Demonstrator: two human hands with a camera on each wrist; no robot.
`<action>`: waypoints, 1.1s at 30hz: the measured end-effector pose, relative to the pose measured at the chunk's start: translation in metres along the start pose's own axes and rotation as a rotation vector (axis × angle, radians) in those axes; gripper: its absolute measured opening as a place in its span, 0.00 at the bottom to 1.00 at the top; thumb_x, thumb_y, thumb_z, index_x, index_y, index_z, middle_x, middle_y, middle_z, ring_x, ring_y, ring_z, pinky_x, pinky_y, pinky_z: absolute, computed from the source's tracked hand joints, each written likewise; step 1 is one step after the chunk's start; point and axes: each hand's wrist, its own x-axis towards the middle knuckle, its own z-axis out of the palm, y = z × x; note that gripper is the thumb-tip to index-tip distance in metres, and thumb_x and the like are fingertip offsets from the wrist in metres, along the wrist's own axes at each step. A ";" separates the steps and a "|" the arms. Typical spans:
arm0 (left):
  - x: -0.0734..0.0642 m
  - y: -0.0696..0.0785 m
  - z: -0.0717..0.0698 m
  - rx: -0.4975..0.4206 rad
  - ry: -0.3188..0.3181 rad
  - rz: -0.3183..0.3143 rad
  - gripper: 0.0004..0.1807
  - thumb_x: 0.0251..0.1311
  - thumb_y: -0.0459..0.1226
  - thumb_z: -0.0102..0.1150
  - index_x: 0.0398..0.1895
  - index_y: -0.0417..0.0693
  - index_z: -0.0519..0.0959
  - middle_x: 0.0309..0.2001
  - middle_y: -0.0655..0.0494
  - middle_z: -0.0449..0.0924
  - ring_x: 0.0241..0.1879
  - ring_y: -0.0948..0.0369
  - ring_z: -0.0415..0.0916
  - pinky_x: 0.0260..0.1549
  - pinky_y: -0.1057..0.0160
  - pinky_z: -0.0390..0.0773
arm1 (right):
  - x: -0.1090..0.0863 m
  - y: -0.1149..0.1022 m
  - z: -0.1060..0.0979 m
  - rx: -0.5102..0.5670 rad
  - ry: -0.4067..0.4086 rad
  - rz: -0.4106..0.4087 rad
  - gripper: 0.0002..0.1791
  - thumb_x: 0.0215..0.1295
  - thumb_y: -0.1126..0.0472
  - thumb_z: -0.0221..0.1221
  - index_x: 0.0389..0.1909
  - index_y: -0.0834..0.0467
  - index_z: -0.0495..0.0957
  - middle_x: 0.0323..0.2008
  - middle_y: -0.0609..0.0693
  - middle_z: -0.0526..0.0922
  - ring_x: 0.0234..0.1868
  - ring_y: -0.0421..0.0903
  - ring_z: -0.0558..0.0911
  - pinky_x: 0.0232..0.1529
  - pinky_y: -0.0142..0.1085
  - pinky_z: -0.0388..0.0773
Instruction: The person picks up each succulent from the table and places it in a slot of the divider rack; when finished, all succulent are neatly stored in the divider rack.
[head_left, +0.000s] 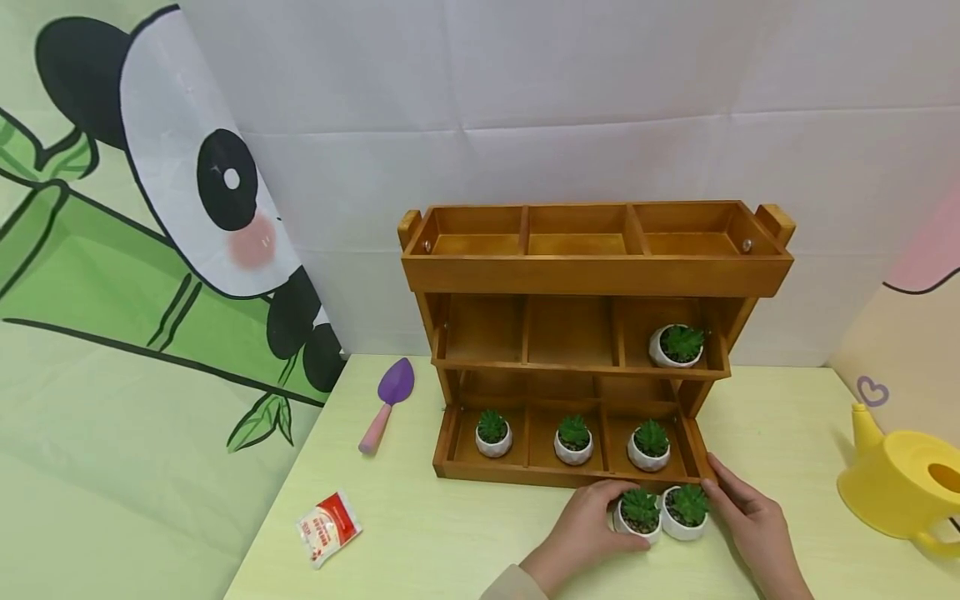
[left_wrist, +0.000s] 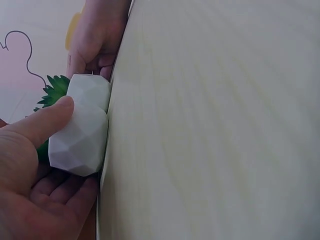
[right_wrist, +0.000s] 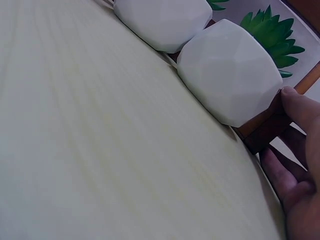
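Two small succulents in white faceted pots stand side by side on the table, just before the wooden shelf (head_left: 517, 477). My left hand (head_left: 581, 527) grips the left potted succulent (head_left: 639, 512), thumb on the near side and fingers around the far side. In the left wrist view its white pot (left_wrist: 80, 137) shows under the thumb (left_wrist: 55, 117). My right hand (head_left: 753, 521) lies beside the right potted succulent (head_left: 684, 512), fingers by the shelf's front right corner. The right wrist view has the thumb tip (right_wrist: 290, 95) right at the edge of that pot (right_wrist: 227, 75).
Three potted succulents sit in the bottom tier, one in each compartment; another potted succulent (head_left: 677, 345) is in the middle tier's right compartment. A purple trowel (head_left: 387, 404) and a red-and-white packet (head_left: 329, 529) lie left. A yellow watering can (head_left: 896, 483) stands right.
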 end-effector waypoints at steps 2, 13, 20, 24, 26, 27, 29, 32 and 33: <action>0.000 -0.001 0.000 -0.044 -0.004 -0.008 0.35 0.47 0.46 0.86 0.61 0.56 0.83 0.57 0.69 0.82 0.57 0.70 0.76 0.56 0.69 0.76 | 0.000 0.000 0.000 0.001 -0.002 0.002 0.31 0.75 0.42 0.60 0.74 0.50 0.74 0.68 0.54 0.74 0.54 0.14 0.67 0.48 0.11 0.66; 0.000 -0.002 0.000 -0.196 -0.019 -0.048 0.33 0.47 0.41 0.86 0.60 0.54 0.84 0.55 0.71 0.82 0.53 0.75 0.76 0.49 0.75 0.77 | -0.001 0.000 0.000 0.012 -0.004 -0.007 0.31 0.76 0.43 0.60 0.74 0.51 0.74 0.68 0.55 0.74 0.55 0.14 0.67 0.49 0.11 0.66; 0.000 -0.002 0.000 -0.220 -0.026 -0.048 0.33 0.47 0.40 0.86 0.60 0.54 0.84 0.54 0.71 0.81 0.53 0.75 0.75 0.49 0.75 0.77 | -0.001 0.000 0.000 0.016 -0.012 -0.002 0.31 0.75 0.42 0.60 0.74 0.51 0.74 0.68 0.55 0.74 0.55 0.14 0.66 0.49 0.11 0.66; 0.000 -0.002 -0.001 -0.213 -0.029 -0.052 0.32 0.47 0.40 0.86 0.59 0.54 0.85 0.54 0.71 0.82 0.52 0.75 0.76 0.49 0.75 0.77 | -0.001 0.000 -0.001 0.017 -0.011 -0.010 0.31 0.76 0.43 0.60 0.74 0.51 0.74 0.68 0.55 0.74 0.55 0.14 0.66 0.49 0.11 0.66; 0.000 -0.001 -0.001 -0.210 -0.030 -0.052 0.32 0.47 0.40 0.86 0.59 0.54 0.85 0.54 0.71 0.82 0.52 0.75 0.76 0.49 0.75 0.77 | -0.001 0.000 -0.001 0.016 -0.012 -0.011 0.31 0.76 0.43 0.60 0.74 0.51 0.73 0.68 0.55 0.74 0.55 0.14 0.66 0.49 0.11 0.66; 0.000 -0.001 -0.002 -0.212 -0.030 -0.053 0.33 0.47 0.40 0.86 0.59 0.54 0.85 0.55 0.71 0.83 0.52 0.75 0.76 0.49 0.75 0.77 | -0.001 -0.001 -0.001 0.016 -0.013 -0.010 0.31 0.76 0.43 0.60 0.74 0.51 0.73 0.68 0.55 0.74 0.55 0.14 0.67 0.49 0.11 0.66; 0.000 0.000 -0.002 -0.217 -0.031 -0.056 0.33 0.47 0.40 0.86 0.60 0.53 0.85 0.55 0.70 0.83 0.53 0.75 0.76 0.49 0.75 0.77 | -0.001 -0.001 -0.001 0.015 -0.014 -0.008 0.31 0.76 0.42 0.60 0.74 0.50 0.73 0.68 0.55 0.74 0.55 0.14 0.67 0.49 0.11 0.66; 0.000 0.000 -0.002 -0.226 -0.028 -0.058 0.33 0.46 0.39 0.86 0.60 0.51 0.85 0.56 0.69 0.83 0.53 0.74 0.77 0.50 0.75 0.77 | -0.001 -0.001 -0.001 0.016 -0.016 -0.005 0.31 0.76 0.42 0.60 0.74 0.50 0.73 0.68 0.55 0.74 0.55 0.15 0.67 0.49 0.11 0.66; 0.000 0.000 -0.002 -0.228 -0.026 -0.058 0.34 0.46 0.39 0.86 0.60 0.51 0.85 0.56 0.69 0.83 0.54 0.74 0.77 0.50 0.75 0.77 | -0.001 -0.001 -0.001 0.019 -0.017 -0.005 0.31 0.76 0.42 0.60 0.74 0.50 0.73 0.68 0.55 0.73 0.55 0.15 0.67 0.49 0.11 0.66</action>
